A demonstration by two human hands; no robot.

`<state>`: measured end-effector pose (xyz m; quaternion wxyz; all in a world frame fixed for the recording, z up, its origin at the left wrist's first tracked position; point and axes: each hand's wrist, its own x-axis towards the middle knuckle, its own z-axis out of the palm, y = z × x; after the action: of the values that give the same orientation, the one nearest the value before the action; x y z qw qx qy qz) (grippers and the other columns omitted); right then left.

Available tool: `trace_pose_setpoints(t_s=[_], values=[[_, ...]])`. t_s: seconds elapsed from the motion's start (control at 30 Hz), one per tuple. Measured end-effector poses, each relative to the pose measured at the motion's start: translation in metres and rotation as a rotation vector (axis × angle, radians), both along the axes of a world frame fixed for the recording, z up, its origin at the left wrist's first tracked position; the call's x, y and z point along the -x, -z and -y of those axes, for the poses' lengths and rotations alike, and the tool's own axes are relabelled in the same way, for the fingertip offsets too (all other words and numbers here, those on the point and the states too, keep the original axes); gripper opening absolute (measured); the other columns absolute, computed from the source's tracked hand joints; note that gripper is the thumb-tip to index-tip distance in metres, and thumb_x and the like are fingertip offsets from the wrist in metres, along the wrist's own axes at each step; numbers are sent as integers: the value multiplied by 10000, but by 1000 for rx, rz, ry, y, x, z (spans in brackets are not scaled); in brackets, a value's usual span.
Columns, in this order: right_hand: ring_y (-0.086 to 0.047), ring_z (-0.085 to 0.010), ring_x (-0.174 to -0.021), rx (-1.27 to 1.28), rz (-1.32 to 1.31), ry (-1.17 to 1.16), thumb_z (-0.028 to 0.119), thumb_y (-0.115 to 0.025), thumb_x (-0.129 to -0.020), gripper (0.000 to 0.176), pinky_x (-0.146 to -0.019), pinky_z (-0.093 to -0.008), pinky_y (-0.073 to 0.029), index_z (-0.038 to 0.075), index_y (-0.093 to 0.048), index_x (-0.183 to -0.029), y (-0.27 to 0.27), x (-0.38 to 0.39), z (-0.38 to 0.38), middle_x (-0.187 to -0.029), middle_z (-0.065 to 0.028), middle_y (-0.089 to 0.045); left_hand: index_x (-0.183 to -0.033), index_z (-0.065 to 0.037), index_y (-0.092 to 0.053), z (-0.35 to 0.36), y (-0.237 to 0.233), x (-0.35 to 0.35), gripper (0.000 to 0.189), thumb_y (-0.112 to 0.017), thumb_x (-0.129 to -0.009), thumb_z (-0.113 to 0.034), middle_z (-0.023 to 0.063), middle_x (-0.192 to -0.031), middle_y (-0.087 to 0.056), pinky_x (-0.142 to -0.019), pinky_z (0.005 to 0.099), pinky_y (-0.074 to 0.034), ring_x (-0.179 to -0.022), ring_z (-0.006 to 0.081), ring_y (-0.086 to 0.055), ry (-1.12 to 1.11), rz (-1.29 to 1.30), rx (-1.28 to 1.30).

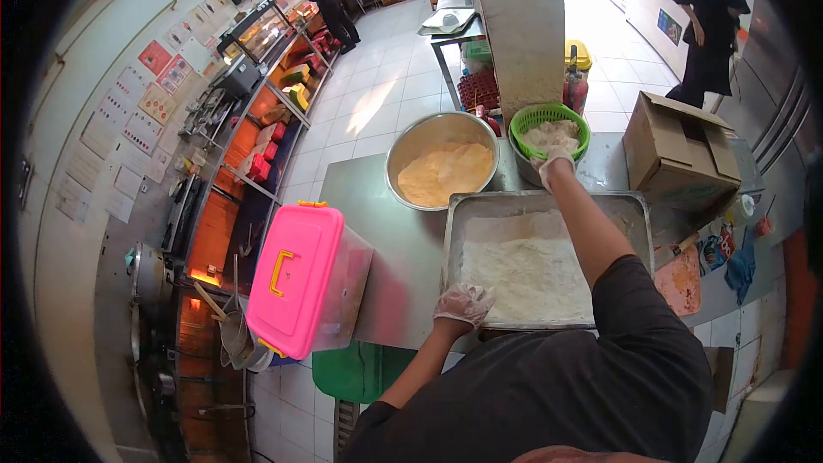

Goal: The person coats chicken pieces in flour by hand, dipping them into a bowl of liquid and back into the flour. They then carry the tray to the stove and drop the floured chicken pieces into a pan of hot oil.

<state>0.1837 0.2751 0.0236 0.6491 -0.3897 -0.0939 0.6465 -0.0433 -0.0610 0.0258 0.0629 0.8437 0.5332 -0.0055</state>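
My left hand, in a clear glove, lies at the near left corner of a metal tray with pale flour spread in it. My right hand, also gloved, reaches past the tray to the near rim of a green basket holding pale, coated pieces. The basket sits on a round metal pot. Left of it, a large metal bowl holds an orange-yellow mass. The fingers of both hands are too small and blurred to read.
A pink-lidded box stands left on the steel table. An open cardboard box is at the right, near a pink board. A pillar rises beyond the basket. Two people in dark clothes stand farther off.
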Motion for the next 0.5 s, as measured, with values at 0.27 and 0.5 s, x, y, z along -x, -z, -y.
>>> trace_pose_setpoints(t_s=[0.27, 0.5], values=[[-640, -230, -629, 118, 587, -1, 210, -585, -839, 262, -493, -372, -535, 4, -614, -999, 30, -31, 10, -890, -125, -641, -1118, -248, -607, 0, -1, 3, 280, -463, -879, -264, 83, -960, -635, -707, 426, -516, -870, 302, -615, 59, 48, -91], [-670, -324, -757, 46, 1747, -122, 273, -502, -858, 271, -655, -427, -531, 68, -679, -862, 54, -38, 4, -838, -191, -671, -1066, -257, -618, -3, -13, -3, 260, -511, -831, -228, 63, -953, -606, -683, 419, -505, -871, 288, -602, -1, 20, -50]])
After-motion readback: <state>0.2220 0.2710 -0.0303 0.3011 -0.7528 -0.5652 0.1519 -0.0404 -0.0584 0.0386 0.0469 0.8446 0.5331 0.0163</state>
